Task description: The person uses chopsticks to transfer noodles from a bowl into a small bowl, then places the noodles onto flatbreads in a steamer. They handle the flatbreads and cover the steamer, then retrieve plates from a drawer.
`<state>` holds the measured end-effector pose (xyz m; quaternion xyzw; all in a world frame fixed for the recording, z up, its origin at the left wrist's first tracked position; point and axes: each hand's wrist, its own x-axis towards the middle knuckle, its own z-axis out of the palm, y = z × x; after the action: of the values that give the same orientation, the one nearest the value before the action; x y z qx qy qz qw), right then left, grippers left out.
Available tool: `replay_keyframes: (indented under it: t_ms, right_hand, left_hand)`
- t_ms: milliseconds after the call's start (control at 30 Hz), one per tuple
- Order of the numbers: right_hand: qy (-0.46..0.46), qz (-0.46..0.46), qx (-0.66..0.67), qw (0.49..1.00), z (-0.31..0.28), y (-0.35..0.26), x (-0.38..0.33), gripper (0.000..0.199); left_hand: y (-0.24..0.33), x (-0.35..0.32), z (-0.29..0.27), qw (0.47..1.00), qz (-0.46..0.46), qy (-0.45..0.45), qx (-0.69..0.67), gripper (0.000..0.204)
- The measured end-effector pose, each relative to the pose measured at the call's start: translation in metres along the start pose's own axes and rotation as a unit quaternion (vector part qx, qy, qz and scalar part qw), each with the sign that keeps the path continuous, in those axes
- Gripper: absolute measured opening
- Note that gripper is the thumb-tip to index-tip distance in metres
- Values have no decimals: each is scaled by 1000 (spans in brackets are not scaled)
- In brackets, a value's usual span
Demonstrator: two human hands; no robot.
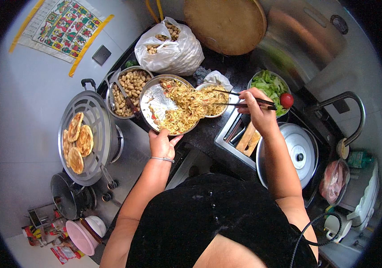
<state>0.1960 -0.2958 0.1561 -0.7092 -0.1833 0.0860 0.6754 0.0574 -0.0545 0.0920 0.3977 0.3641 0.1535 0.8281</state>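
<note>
Black fabric fills the nearest field at 6 o'clock, and from it our two bare forearms rise toward the dark counter (208,134). Our left hand (163,143), with a thin bangle at the wrist, is closed on the near rim of a large steel plate (155,100), thumb over the edge, so that the plate tips toward 2 o'clock. A mass of yellow shredded noodles (184,107) covers the right half of the plate and spills across its far rim into a small bowl (212,99) touching it at 3 o'clock. Our right hand (258,111) pinches a pair of dark chopsticks (240,99), whose tips lie over the noodles in the bowl. At 4 o'clock from that hand a round steel lid (298,154) covers a pot in the sink, with a curved tap (347,111) beyond it. At 9 o'clock from the plate stands a steel basin of peanuts (128,89), and farther out at 8 o'clock a round steamer rack (97,134) carries browned flatbreads (77,143). Just beyond the right hand sits a bowl of green lettuce (267,85) with a red tomato (286,100). Farthest, at 12 o'clock, we see a white bag of peanuts (173,49) and a round wooden board (224,22).
</note>
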Motion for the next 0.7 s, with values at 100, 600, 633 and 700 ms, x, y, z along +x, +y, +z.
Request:
replay_keyframes:
  t_ms: [100,600,633,700]
  right_hand:
    - [-64,9,42,997,11,8,-7,21]
    - [106,122,264,951,30,81,14,27]
    - [109,122,277,947,28,80,13,27]
    - [109,125,307,937,23,82,13,29]
  left_hand:
    - [0,0,1,1000,-1,-9,-5,44]
    - [0,-5,-2,1000,-16,-18,3,49]
    - [0,-5,-3,1000,-16,-18,0,49]
    - [0,-4,-5,1000,-18,-21,-7,50]
